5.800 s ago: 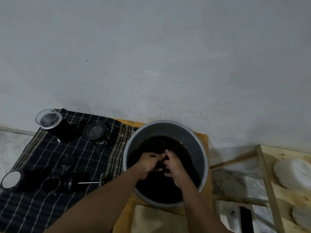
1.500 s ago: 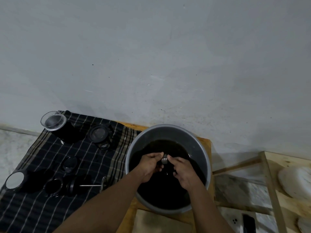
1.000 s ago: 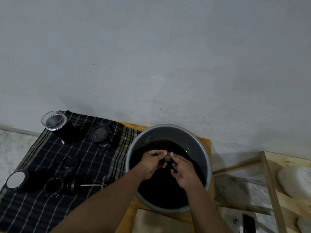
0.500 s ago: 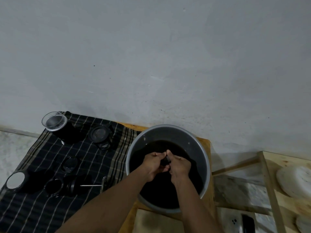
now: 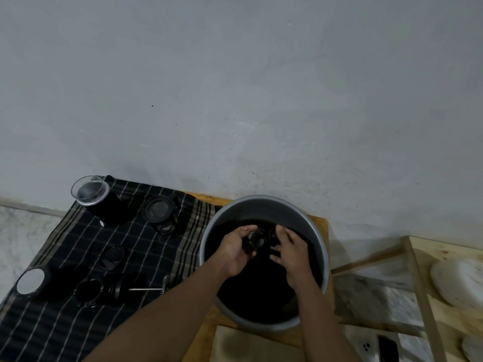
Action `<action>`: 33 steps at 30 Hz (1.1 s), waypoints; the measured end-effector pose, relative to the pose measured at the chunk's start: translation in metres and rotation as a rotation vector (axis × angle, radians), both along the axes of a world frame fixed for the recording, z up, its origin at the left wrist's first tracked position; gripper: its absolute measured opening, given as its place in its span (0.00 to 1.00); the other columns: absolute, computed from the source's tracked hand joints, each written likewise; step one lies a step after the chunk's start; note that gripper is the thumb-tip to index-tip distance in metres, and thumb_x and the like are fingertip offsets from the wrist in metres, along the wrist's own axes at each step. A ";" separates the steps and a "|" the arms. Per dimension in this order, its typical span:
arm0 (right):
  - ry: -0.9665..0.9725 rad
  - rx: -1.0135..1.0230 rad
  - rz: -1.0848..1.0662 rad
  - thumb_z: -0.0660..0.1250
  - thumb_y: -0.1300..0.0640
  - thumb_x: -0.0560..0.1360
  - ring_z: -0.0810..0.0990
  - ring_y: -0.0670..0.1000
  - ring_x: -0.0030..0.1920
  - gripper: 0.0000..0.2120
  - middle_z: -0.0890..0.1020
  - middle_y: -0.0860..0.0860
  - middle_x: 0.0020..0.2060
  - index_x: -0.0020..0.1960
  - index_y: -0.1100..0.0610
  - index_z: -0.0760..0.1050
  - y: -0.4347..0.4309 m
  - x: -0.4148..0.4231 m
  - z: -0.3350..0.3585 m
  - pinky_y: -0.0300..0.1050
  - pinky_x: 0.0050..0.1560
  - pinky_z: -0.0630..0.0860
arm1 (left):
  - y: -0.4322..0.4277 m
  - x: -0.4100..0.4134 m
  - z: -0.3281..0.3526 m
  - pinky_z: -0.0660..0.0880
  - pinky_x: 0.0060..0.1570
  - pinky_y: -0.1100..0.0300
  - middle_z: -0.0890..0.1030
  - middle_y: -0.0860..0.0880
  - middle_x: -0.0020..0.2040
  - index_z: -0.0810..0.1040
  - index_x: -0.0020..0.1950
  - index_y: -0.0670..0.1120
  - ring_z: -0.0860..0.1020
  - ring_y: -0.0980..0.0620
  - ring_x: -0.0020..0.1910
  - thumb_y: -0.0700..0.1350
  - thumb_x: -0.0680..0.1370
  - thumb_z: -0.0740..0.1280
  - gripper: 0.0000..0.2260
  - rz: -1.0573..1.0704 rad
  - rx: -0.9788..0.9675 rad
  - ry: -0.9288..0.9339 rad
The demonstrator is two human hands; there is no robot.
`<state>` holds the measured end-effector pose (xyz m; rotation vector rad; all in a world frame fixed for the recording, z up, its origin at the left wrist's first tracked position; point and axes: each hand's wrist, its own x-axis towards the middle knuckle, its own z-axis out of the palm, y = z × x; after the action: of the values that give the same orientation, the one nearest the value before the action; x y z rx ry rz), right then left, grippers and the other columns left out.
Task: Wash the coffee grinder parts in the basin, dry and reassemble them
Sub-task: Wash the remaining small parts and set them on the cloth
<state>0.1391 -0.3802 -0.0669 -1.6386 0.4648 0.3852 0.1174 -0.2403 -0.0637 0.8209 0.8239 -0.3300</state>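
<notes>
The person is holding 1 small dark grinder part [image 5: 257, 239] low inside the grey basin [image 5: 264, 202], over the dark water, most likely so that the dirt and drops are falling back into the water and not on the wooden surface [image 5: 321, 227]. The left hand [image 5: 235, 253] is gripping the part with curled fingers from the left. The right hand [image 5: 292, 253] is pinching it with bent fingertips from the right, as if for rubbing or turning it. I cannot tell whether it is 1 piece or 2 joined pieces. So the 2 hands are both closed on the same thing. The basin is standing on the surface just beside the checked cloth [image 5: 65, 322], which is probably serving as the place for waiting and drying, within easy reach. On the cloth 6 other parts are lying:

- 1 black body with a clear rim [image 5: 90, 190]
- 1 round black part [image 5: 159, 211]
- 1 thin ring [image 5: 112, 257]
- 1 cylinder with a pale top [image 5: 30, 280]
- 1 black collar [image 5: 87, 291]
- 1 piece with a metal shaft [image 5: 146, 289]

In my judgement the washing is going on, and the reassembling is not yet begun.
</notes>
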 end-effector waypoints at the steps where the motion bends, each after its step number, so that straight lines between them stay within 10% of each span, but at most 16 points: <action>1: -0.003 0.036 0.043 0.68 0.54 0.81 0.83 0.52 0.53 0.12 0.82 0.50 0.57 0.64 0.52 0.79 -0.002 0.000 0.002 0.51 0.50 0.83 | 0.001 0.000 0.000 0.71 0.37 0.55 0.82 0.43 0.56 0.81 0.58 0.46 0.79 0.45 0.48 0.43 0.87 0.54 0.14 0.001 -0.024 0.002; 24: -0.277 -0.122 0.311 0.78 0.58 0.72 0.84 0.48 0.51 0.12 0.85 0.48 0.47 0.54 0.54 0.81 0.003 -0.010 0.014 0.45 0.53 0.80 | 0.007 -0.011 0.005 0.78 0.44 0.56 0.86 0.42 0.49 0.83 0.55 0.42 0.82 0.46 0.47 0.44 0.84 0.64 0.09 0.021 -0.058 -0.005; 28: -0.327 -0.147 0.189 0.68 0.53 0.80 0.84 0.47 0.48 0.04 0.86 0.46 0.46 0.53 0.46 0.81 0.012 -0.019 0.013 0.54 0.54 0.82 | 0.010 -0.012 0.006 0.80 0.45 0.55 0.87 0.44 0.43 0.83 0.57 0.40 0.82 0.46 0.45 0.45 0.81 0.70 0.10 0.025 0.001 -0.014; 33: -0.239 -0.146 0.201 0.55 0.48 0.85 0.83 0.49 0.51 0.17 0.85 0.50 0.48 0.55 0.53 0.81 0.026 -0.032 0.021 0.54 0.59 0.79 | 0.009 -0.019 0.013 0.82 0.46 0.55 0.87 0.42 0.48 0.81 0.60 0.39 0.85 0.44 0.47 0.43 0.77 0.75 0.14 -0.028 0.019 -0.081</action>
<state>0.1075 -0.3539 -0.0455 -1.8534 0.1512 0.3043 0.0987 -0.2311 -0.0506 0.8586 0.7414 -0.3116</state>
